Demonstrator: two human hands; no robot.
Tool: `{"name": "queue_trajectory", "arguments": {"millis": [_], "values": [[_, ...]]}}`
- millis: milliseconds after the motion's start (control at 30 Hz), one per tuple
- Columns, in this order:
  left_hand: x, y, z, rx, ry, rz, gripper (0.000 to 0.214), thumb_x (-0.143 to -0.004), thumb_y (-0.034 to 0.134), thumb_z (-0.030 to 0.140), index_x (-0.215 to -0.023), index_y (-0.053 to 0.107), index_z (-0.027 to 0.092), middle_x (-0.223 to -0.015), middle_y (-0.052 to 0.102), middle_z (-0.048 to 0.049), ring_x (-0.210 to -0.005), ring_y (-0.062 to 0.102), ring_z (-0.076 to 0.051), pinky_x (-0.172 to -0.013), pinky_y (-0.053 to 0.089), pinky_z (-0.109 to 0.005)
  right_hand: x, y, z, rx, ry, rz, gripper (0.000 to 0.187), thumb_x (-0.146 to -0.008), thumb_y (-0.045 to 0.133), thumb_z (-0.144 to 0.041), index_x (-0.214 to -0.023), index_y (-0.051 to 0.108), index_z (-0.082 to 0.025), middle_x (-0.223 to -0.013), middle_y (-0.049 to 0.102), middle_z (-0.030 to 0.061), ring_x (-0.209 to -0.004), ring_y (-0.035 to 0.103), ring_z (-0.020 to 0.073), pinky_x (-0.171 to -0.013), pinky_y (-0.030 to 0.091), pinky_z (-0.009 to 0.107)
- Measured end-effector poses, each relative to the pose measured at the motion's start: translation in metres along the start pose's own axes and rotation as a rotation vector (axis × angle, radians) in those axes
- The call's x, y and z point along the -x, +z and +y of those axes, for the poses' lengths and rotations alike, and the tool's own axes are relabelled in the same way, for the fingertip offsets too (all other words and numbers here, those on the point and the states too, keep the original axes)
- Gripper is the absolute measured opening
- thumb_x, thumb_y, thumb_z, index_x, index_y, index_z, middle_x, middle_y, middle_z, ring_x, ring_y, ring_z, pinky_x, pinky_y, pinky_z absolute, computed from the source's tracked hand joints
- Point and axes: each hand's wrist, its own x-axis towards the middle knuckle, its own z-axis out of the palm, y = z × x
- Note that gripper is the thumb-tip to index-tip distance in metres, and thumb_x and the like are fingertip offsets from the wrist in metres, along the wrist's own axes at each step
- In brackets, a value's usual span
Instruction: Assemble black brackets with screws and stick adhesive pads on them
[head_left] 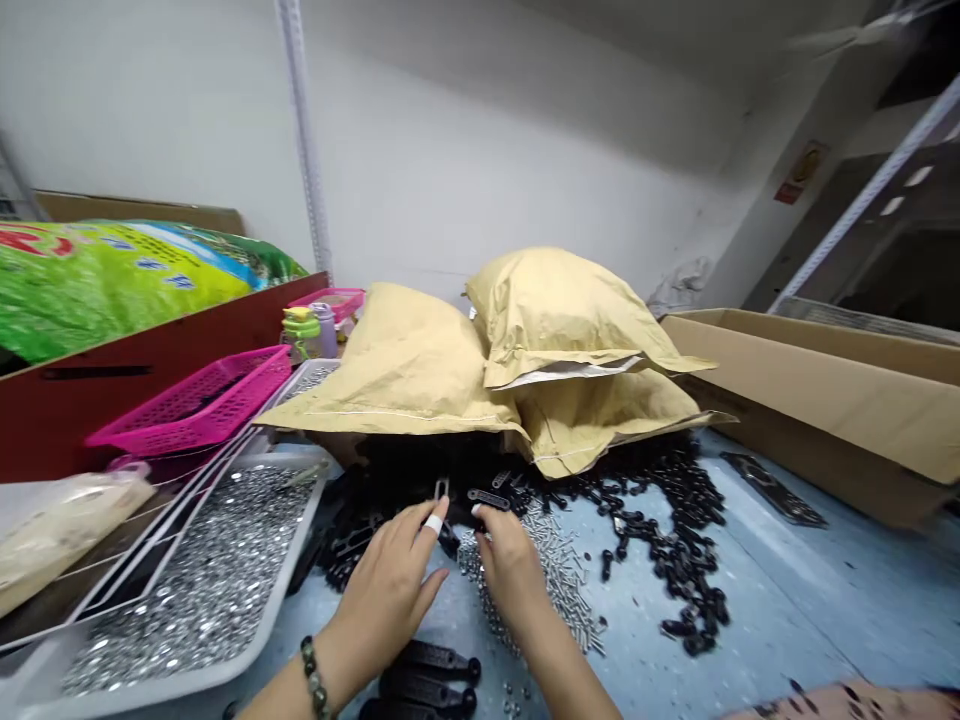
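My left hand (394,565), with a white band on one finger, reaches over the heap with its thumb held apart. Its fingertips are at a small black slotted piece (442,488); no firm grip on it shows. My right hand (514,565) has curled fingers and appears to pinch another black slotted piece (489,499); its fingertips are partly hidden. Beneath and beside the right hand lies a pile of silver screws (562,575). Several larger black handle-shaped parts (431,685) rest close to the left wrist.
A white tray (304,535) of small shiny metal pieces stands at left, near a pink basket (202,400). Stuffed tan paper sacks (405,360) lie behind the heap. Small black parts (682,540) spread rightward toward a cardboard box (825,390).
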Motion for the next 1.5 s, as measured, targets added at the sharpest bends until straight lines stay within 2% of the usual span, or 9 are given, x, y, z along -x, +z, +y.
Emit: {"name": "queue_trajectory", "arguments": {"millis": [100, 167, 233, 400, 567, 733, 1067, 1267, 1500], "values": [[-0.026, 0.008, 0.020, -0.024, -0.010, -0.164, 0.039, -0.077, 0.051, 0.004, -0.115, 0.058, 0.015, -0.104, 0.066, -0.0124, -0.105, 0.059, -0.031, -0.097, 0.038, -0.046, 0.035, -0.031, 0.010, -0.042, -0.094, -0.082, 0.033, -0.088, 0.040, -0.013, -0.113, 0.057, -0.026, -0.099, 0.065, 0.0053, -0.090, 0.061, 0.0192, -0.080, 0.050, 0.032], [-0.035, 0.016, 0.029, 0.013, -0.015, -0.221, 0.023, -0.081, 0.047, 0.009, -0.096, 0.062, 0.016, -0.086, 0.069, -0.0101, -0.085, 0.066, -0.030, -0.080, 0.048, -0.043, 0.050, -0.054, 0.035, -0.045, 0.140, -0.018, 0.031, -0.088, 0.040, -0.020, -0.116, 0.055, -0.022, -0.107, 0.062, 0.0094, -0.091, 0.061, 0.0207, -0.081, 0.050, 0.034], [-0.037, 0.022, 0.031, 0.089, -0.028, -0.197, 0.018, -0.088, 0.044, 0.021, -0.098, 0.059, 0.018, -0.093, 0.068, -0.0104, -0.087, 0.065, -0.029, -0.075, 0.050, -0.039, 0.057, -0.076, 0.071, 0.035, 0.501, 0.117, 0.029, -0.086, 0.044, -0.027, -0.111, 0.057, -0.018, -0.106, 0.060, 0.0140, -0.085, 0.062, 0.0243, -0.077, 0.051, 0.039], [-0.024, 0.029, 0.019, 0.604, -0.107, -0.169, 0.027, -0.085, 0.049, 0.034, -0.110, 0.051, 0.023, -0.112, 0.062, -0.0078, -0.106, 0.057, -0.024, -0.084, 0.047, -0.030, 0.049, -0.100, 0.122, -0.021, 0.624, 0.114, 0.020, -0.073, 0.055, -0.025, -0.089, 0.064, -0.017, -0.087, 0.062, 0.0123, -0.091, 0.062, 0.0301, -0.085, 0.046, 0.044], [-0.015, 0.032, 0.019, 0.856, -0.166, -0.253, 0.019, -0.082, 0.048, 0.025, -0.099, 0.042, 0.022, -0.089, 0.060, 0.0013, -0.062, 0.061, -0.014, -0.059, 0.047, -0.025, 0.041, -0.077, 0.055, -0.396, 0.580, -0.024, 0.038, -0.087, 0.044, -0.043, -0.115, 0.056, -0.020, -0.088, 0.064, 0.0052, -0.072, 0.066, 0.0198, -0.068, 0.053, 0.034], [-0.009, 0.028, 0.023, 0.712, -0.117, -0.096, 0.010, -0.088, 0.048, 0.029, -0.093, 0.045, 0.021, -0.092, 0.059, -0.0008, -0.085, 0.057, -0.019, -0.075, 0.043, -0.029, 0.034, -0.050, -0.010, -0.882, 0.508, -0.067, 0.028, -0.082, 0.060, -0.045, -0.092, 0.054, -0.020, -0.068, 0.056, -0.0021, -0.057, 0.057, 0.0133, -0.054, 0.047, 0.026], [0.007, 0.012, 0.026, 0.298, 0.045, 0.012, 0.025, -0.093, 0.044, 0.034, -0.071, 0.044, 0.021, -0.070, 0.056, 0.0012, -0.062, 0.053, -0.017, -0.056, 0.031, -0.027, 0.043, -0.052, -0.022, -0.821, 0.478, -0.060, 0.022, -0.085, 0.057, -0.040, -0.087, 0.045, -0.022, -0.061, 0.047, -0.0077, -0.048, 0.049, 0.0093, -0.046, 0.039, 0.021], [0.004, 0.002, -0.003, 0.448, -0.108, -0.057, 0.014, -0.092, 0.043, 0.034, -0.094, 0.050, 0.022, -0.084, 0.062, -0.0002, -0.077, 0.058, -0.020, -0.069, 0.039, -0.028, 0.092, -0.079, -0.008, -0.210, 0.289, -0.425, 0.020, -0.080, 0.065, -0.029, -0.095, 0.053, -0.025, -0.092, 0.058, 0.0022, -0.084, 0.057, 0.0202, -0.070, 0.047, 0.031], [0.001, 0.002, -0.028, 0.496, -0.068, -0.148, 0.018, -0.092, 0.038, 0.031, -0.097, 0.052, 0.021, -0.095, 0.061, -0.0015, -0.088, 0.057, -0.018, -0.080, 0.044, -0.029, 0.080, -0.028, -0.006, 0.152, 0.060, -0.351, 0.011, -0.085, 0.054, -0.012, -0.079, 0.052, -0.021, -0.083, 0.060, 0.0022, -0.080, 0.055, 0.0198, -0.069, 0.045, 0.031]]}}
